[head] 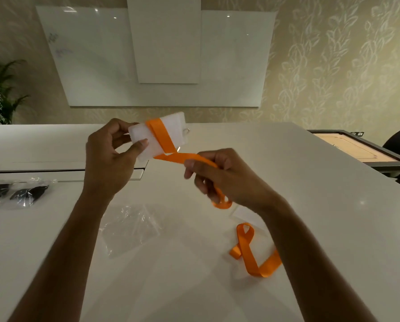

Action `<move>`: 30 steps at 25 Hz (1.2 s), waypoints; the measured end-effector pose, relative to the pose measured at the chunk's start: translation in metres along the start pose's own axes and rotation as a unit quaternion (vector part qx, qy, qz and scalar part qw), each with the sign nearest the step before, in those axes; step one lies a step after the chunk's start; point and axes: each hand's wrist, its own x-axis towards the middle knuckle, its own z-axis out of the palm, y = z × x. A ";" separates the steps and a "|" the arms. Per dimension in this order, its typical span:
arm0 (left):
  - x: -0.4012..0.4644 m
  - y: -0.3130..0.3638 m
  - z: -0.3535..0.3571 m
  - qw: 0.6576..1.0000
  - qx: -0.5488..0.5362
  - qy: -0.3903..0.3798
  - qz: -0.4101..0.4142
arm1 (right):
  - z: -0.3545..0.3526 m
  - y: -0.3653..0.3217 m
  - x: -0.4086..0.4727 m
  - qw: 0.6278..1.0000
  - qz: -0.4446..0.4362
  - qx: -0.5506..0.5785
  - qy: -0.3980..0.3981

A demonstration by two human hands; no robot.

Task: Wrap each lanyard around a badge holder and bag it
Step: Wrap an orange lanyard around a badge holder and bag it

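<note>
My left hand (108,159) holds a frosted white badge holder (173,126) up above the white table (310,205), thumb pressed on its near face. An orange lanyard (161,135) crosses the holder in a band or two. From the holder's lower edge the strap runs right into my right hand (220,177), which grips it in curled fingers. The strap's loose end hangs below that hand, passes behind my right forearm and lies looped on the table (245,242). An empty clear plastic bag (129,226) lies flat between my forearms.
Two clear bags holding dark lanyards (17,194) lie at the table's left edge. Another clear holder (245,213) shows under my right wrist. Beyond the table stand a whiteboard wall, a plant at left, and a carrom board (354,147) with a dark chair at right.
</note>
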 end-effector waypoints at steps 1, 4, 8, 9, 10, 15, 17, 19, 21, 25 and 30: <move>0.000 0.000 0.001 0.999 -0.005 -0.035 0.013 | -0.005 -0.004 -0.002 1.000 -0.020 -0.002 0.021; -0.006 0.002 0.006 0.985 -0.026 -0.163 0.038 | -0.019 -0.014 -0.006 0.993 -0.064 -0.028 0.097; -0.016 0.009 0.014 0.948 -0.031 -0.313 0.049 | -0.040 -0.014 -0.008 0.969 -0.101 -0.023 0.224; -0.018 0.012 0.015 0.939 -0.039 -0.337 0.052 | -0.043 -0.011 -0.008 0.965 -0.103 -0.014 0.240; -0.019 0.014 0.015 0.932 -0.054 -0.355 0.053 | -0.045 -0.008 -0.007 0.964 -0.101 0.000 0.247; -0.021 0.024 0.008 0.895 -0.198 -0.399 0.017 | -0.043 0.016 0.003 0.968 -0.050 0.050 0.240; -0.020 0.025 0.006 0.889 -0.253 -0.381 0.005 | -0.035 0.024 0.006 0.971 -0.023 0.053 0.233; -0.017 0.023 0.006 0.886 -0.316 -0.339 -0.024 | -0.026 0.031 0.008 0.976 -0.011 0.072 0.205; -0.014 0.020 0.007 0.886 -0.361 -0.286 -0.055 | -0.016 0.038 0.009 0.982 -0.007 0.097 0.162; -0.006 0.013 0.007 0.924 -0.325 -0.175 -0.098 | 0.001 0.044 0.015 0.988 0.074 0.108 0.078; -0.002 0.001 0.009 0.963 -0.224 -0.053 -0.142 | 0.003 0.042 0.014 0.991 0.068 0.103 -0.045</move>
